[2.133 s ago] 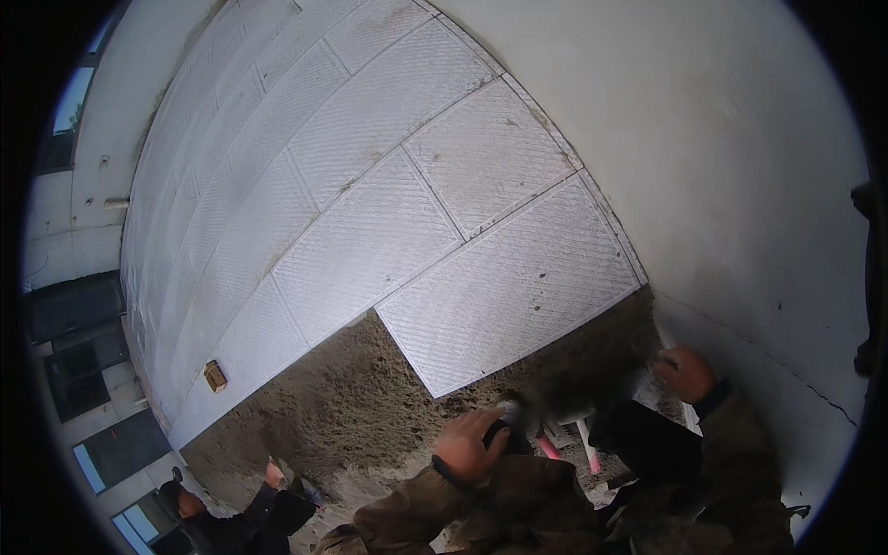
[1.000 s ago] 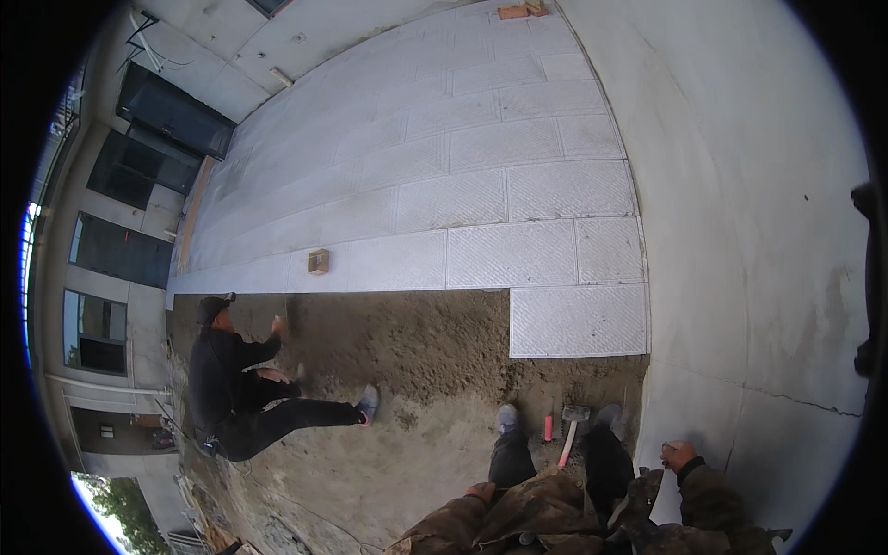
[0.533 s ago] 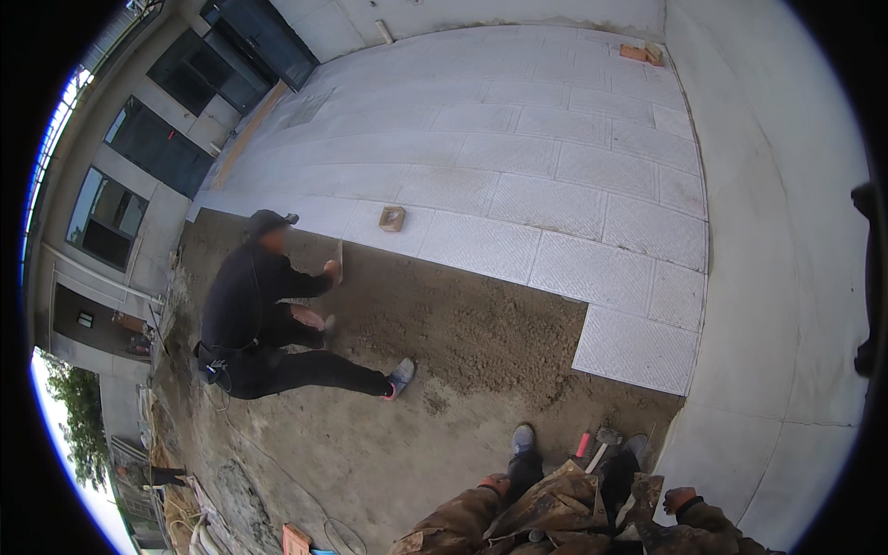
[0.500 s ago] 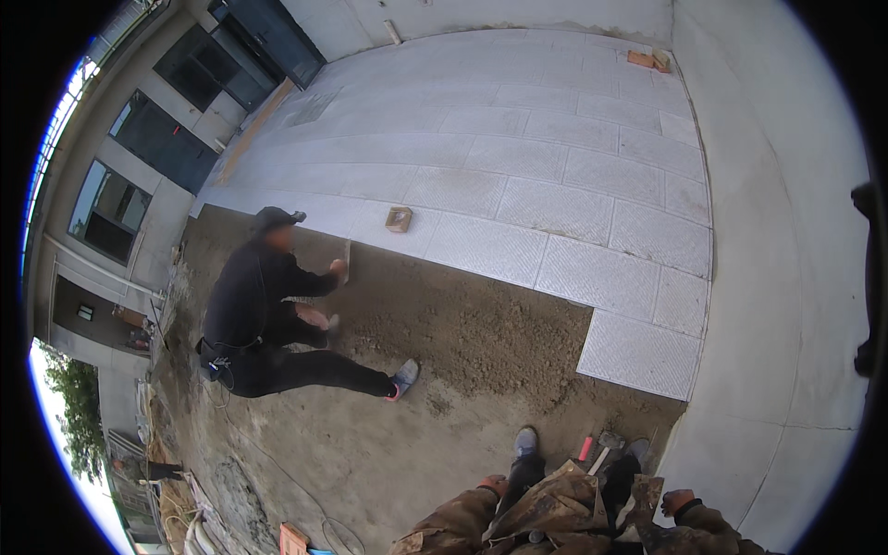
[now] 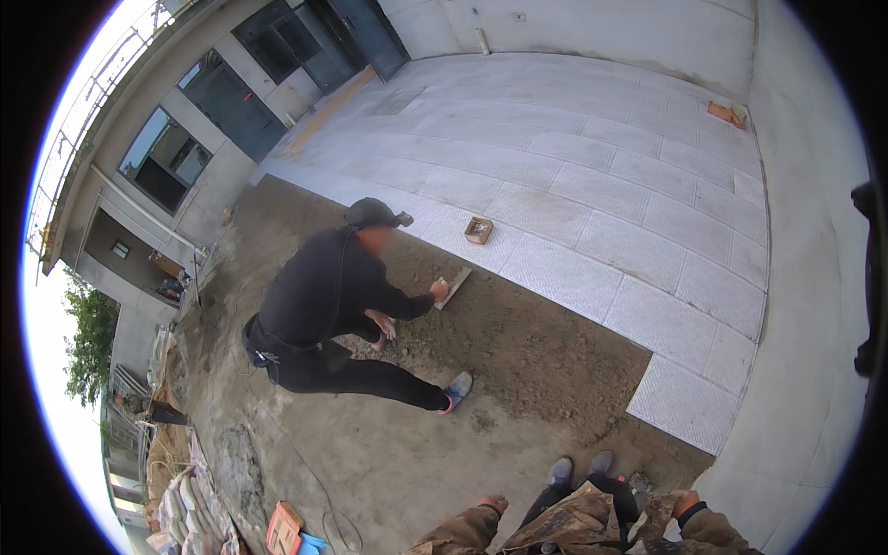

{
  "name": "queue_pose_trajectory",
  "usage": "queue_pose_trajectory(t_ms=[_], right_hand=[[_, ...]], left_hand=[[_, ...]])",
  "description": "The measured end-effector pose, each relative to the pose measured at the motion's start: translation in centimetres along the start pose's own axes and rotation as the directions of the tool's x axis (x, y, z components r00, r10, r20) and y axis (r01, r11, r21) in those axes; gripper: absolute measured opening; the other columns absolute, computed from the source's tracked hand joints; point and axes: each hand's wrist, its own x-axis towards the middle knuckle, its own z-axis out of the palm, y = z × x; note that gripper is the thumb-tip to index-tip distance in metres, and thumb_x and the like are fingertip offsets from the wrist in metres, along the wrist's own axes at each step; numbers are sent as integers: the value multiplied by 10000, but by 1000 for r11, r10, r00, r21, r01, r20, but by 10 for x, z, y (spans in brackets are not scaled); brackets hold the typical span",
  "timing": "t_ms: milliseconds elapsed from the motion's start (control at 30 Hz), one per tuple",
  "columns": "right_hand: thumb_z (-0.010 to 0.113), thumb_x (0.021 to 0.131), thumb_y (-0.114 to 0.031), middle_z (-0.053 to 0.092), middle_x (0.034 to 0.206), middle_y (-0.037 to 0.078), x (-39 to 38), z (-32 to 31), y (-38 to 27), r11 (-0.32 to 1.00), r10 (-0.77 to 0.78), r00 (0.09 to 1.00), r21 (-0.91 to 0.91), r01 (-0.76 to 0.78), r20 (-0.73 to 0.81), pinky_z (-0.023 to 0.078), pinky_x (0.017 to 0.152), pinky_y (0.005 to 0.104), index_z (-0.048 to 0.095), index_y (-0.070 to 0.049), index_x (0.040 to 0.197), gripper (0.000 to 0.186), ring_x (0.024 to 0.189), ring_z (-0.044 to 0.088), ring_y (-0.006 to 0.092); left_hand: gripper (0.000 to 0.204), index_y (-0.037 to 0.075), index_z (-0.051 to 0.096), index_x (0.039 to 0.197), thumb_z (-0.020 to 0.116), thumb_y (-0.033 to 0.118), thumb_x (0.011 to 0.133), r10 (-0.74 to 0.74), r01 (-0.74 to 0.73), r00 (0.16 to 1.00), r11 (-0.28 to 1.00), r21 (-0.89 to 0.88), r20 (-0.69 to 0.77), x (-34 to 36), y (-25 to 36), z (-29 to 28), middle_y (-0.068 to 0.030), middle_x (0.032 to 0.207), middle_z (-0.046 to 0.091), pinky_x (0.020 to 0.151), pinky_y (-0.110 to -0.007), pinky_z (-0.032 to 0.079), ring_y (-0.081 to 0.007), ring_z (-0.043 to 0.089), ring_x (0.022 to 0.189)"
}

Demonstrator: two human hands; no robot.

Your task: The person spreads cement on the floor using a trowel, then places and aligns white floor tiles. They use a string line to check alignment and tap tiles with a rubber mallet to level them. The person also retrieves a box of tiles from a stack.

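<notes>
My left hand (image 5: 495,504) hangs low at the bottom edge beside my camouflage jacket (image 5: 583,520); its fingers are too small to read. On the other side, my right hand (image 5: 686,503) is against the jacket's edge, its fingers mostly hidden. I cannot make out anything held in either. Just past my shoes (image 5: 561,472), on the ground near my right hand, a mallet head (image 5: 640,482) shows partly behind the jacket. A co-worker (image 5: 319,287) in dark clothes crouches ahead to the left, one hand on a flat trowel (image 5: 453,288) over the mortar bed (image 5: 546,342).
Pale textured paving slabs (image 5: 638,231) cover the far ground, with a small open box (image 5: 478,230) near their edge. Bricks (image 5: 727,114) lie in the far corner. A wall (image 5: 805,277) runs along the right. Sacks (image 5: 190,504) and an orange carton (image 5: 285,529) are at lower left.
My view has swung left. My feet are now close together, and the red-handled tool has gone behind my jacket. The co-worker's trowel has tilted and shifted over the mortar.
</notes>
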Motion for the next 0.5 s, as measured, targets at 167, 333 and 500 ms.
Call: queue_pose_trajectory(t_ms=[167, 333, 500], right_hand=[[573, 910, -175, 676, 658, 54, 33, -3, 35, 905, -102, 969, -384, 184, 225, 541, 615, 322, 716, -27, 769, 250, 650, 674, 172], [545, 903, -254, 715, 755, 102, 67, -6, 78, 998, 50, 991, -42, -45, 125, 554, 670, 375, 723, -43, 818, 289, 723, 700, 249], [561, 881, -293, 715, 822, 156, 73, -26, 81, 987, 161, 987, -20, -161, 17, 539, 729, 421, 726, -42, 859, 301, 799, 697, 326]], left_hand=[[495, 133, 688, 1246, 659, 424, 847, 197, -191, 979, 975, 115, -46, -16, 27, 12, -88, 1140, 728, 982, -325, 498, -222, 669, 1082], [520, 92, 638, 1311, 662, 390, 885, 99, -99, 994, 995, -2, 51, -8, 71, 5, -110, 1120, 732, 942, -324, 514, -198, 688, 1012], [504, 91, 630, 1319, 678, 340, 884, 192, -192, 981, 981, 13, 26, 8, 109, 0, -123, 1090, 737, 913, -316, 522, -176, 687, 988]])
